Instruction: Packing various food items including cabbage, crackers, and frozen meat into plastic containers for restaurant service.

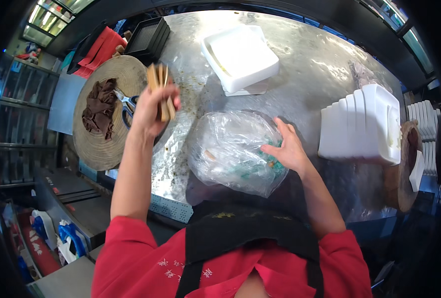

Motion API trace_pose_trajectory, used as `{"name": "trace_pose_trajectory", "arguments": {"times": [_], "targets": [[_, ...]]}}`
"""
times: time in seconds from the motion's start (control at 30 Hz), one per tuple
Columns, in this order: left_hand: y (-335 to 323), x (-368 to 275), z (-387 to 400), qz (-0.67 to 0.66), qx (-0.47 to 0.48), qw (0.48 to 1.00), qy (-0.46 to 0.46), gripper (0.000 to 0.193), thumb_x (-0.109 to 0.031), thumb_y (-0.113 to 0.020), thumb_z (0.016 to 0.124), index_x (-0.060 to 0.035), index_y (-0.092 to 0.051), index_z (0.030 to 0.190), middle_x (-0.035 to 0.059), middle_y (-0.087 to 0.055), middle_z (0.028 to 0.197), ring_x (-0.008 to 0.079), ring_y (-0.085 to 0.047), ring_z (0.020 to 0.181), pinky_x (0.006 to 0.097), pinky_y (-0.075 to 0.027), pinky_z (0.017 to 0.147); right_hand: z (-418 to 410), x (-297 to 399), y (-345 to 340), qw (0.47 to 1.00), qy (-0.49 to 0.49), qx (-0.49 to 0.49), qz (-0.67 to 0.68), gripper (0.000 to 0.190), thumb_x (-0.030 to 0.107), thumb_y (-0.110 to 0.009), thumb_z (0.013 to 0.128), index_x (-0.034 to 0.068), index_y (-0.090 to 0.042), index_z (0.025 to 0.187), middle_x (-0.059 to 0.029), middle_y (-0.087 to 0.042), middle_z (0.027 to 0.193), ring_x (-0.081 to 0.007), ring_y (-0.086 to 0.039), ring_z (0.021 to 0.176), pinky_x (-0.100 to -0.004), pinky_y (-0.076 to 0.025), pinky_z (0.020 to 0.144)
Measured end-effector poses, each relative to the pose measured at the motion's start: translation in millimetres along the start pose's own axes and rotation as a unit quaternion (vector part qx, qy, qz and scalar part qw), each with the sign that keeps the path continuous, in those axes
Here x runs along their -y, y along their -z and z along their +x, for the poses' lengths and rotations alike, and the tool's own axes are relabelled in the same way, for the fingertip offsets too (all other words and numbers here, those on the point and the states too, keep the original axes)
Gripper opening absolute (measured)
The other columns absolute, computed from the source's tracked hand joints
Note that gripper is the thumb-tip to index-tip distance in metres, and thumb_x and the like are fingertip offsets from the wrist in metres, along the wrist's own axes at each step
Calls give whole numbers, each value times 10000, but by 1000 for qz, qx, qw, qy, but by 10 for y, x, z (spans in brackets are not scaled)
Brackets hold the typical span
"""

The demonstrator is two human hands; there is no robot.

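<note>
My left hand (149, 110) is closed around several tan strips (153, 76), which look wooden and are blurred. It is raised near the right edge of a round wooden chopping block (131, 69). On that block lie a crumpled brown cloth-like heap (99, 108) and scissors with dark blue handles (128, 106). In front of my body a clear plastic bag (220, 141) rests on the metal table (179, 149). Green netting-like material and a small tan piece show through it. My right hand (289, 149) is at the bag's right side, fingers spread, thumb over the plastic.
White trays (242, 56) are stacked at the far middle, and a white tray stack (358, 126) stands on the right. A second wooden block (399, 182) sits beyond it. Black trays (147, 37) and red containers (99, 50) occupy the far left.
</note>
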State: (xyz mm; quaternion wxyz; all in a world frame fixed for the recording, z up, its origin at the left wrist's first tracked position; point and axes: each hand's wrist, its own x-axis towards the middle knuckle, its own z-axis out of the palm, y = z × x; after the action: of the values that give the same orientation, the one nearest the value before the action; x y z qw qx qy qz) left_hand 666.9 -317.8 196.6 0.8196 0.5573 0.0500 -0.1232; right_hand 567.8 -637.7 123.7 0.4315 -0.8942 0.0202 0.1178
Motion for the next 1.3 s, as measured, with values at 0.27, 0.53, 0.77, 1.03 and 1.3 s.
{"name": "trace_pose_trajectory", "arguments": {"times": [0.27, 0.53, 0.77, 1.03, 1.3], "targets": [[-1270, -359, 981, 419, 3, 880, -225, 442, -71, -687, 680, 9, -518, 1081, 74, -606, 833, 159, -593, 746, 300, -500, 669, -362, 331, -570, 964, 93, 108, -225, 1036, 524, -784, 591, 181, -271, 1423, -275, -108, 1459, -521, -26, 1337, -723, -94, 985], [-1492, -53, 1322, 709, -15, 678, -191, 543, -235, -708, 660, 26, -511, 1093, 221, -626, 1017, 335, -602, 991, 386, -484, 851, -580, 338, -448, 945, 239, -166, -151, 437, 266, -716, 741, 42, -587, 1093, -217, -386, 1291, -414, -289, 1293, -647, -203, 1005], [-1458, -138, 1331, 463, -129, 867, -131, 498, -190, -703, 690, 38, -547, 1105, 141, -615, 918, 189, -611, 780, 321, -507, 669, -658, 207, -385, 955, 215, -198, -57, 252, 119, -701, 728, 5, -614, 935, -173, -521, 1103, -372, -473, 1139, -589, -325, 951], [-1524, -209, 925, 630, -172, 731, -198, 633, -389, -693, 738, 80, -539, 1135, 246, -602, 1074, 346, -612, 941, 379, -490, 834, -628, 232, -250, 951, 201, -230, -37, 242, 89, -706, 717, -14, -630, 923, -155, -567, 1059, -319, -556, 990, -404, -443, 842], [-794, 125, 766, 455, -37, 890, 5, 341, -272, -584, 788, 62, -597, 722, 117, -567, 542, 229, -585, 439, 333, -429, 396, -308, 280, 64, 959, 160, -228, 54, 177, 93, -671, 741, -27, -640, 867, -161, -630, 826, -275, -637, 674, -334, -499, 616]]}}
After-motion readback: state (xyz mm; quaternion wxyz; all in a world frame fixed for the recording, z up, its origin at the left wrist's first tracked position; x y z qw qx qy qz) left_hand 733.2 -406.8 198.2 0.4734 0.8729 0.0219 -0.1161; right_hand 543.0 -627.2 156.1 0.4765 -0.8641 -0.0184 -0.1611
